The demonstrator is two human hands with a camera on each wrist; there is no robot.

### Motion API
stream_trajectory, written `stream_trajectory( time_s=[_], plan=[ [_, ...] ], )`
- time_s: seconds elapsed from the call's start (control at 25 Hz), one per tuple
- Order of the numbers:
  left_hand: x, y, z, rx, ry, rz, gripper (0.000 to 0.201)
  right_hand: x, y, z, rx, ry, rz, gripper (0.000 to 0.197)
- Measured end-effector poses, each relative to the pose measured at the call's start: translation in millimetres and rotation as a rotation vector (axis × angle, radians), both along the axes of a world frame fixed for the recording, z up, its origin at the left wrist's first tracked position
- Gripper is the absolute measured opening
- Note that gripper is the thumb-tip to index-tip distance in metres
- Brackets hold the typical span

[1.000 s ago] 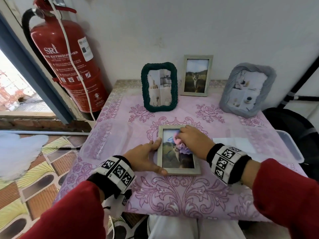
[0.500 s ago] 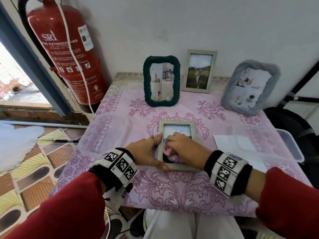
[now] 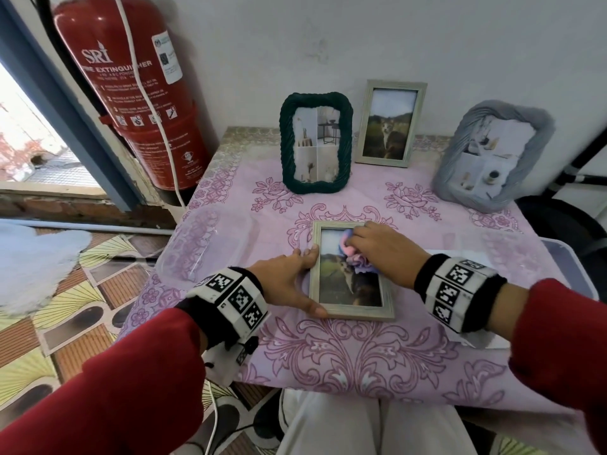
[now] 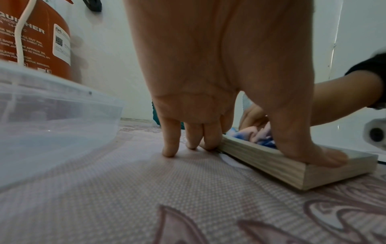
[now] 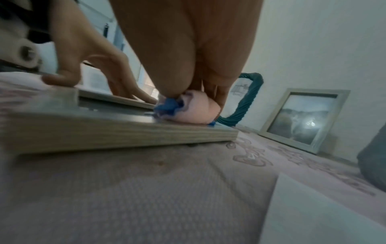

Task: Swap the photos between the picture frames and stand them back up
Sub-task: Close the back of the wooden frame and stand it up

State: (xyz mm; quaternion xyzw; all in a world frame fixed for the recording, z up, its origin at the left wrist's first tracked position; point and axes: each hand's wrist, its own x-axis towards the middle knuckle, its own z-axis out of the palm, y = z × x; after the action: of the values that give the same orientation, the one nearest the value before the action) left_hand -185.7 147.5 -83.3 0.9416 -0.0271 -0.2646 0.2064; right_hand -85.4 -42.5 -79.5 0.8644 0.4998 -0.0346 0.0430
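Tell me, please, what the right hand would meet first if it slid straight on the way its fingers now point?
Probably the dark green frame. The right hand, holding a pink cloth on the flat wooden frame, points toward the far left of the table; bare tablecloth lies between. Depth is uncertain.

Upper part of the cat photo in the flat-lying pale wooden frame [image 3: 356, 311] covered by the right hand [image 3: 387, 254] and its bunched pink-and-blue cloth [image 3: 351, 254] (fingers mostly buried in the folds). Red fire extinguisher [image 3: 131, 90] cut off by the top edge. Right-wrist view smeared throughout; dark green rope-textured frame [image 5: 247, 102] half hidden behind the hand.
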Motion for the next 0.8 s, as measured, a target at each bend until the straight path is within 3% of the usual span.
stream_trajectory(
  time_s=[0.16, 0.48, 0.68, 0.8],
  plan=[
    [1, -1, 0, 0.001, -0.002, 0.005, 0.117, 2, 10, -4, 0.066, 0.035, -0.068, 0.031],
    [1, -2, 2, 0.025, 0.006, 0.013, 0.116, -45, -22, -10, 0.11, 0.17, 0.162, 0.025],
    [5, -1, 4, 0.051, 0.003, -0.026, 0.116, -39, -30, -11, 0.013, 0.048, 0.056, 0.036],
    [2, 0, 0, 0.03, 0.004, -0.015, 0.116, -25, -17, -9, 0.028, 0.021, -0.023, 0.031]
  ],
)
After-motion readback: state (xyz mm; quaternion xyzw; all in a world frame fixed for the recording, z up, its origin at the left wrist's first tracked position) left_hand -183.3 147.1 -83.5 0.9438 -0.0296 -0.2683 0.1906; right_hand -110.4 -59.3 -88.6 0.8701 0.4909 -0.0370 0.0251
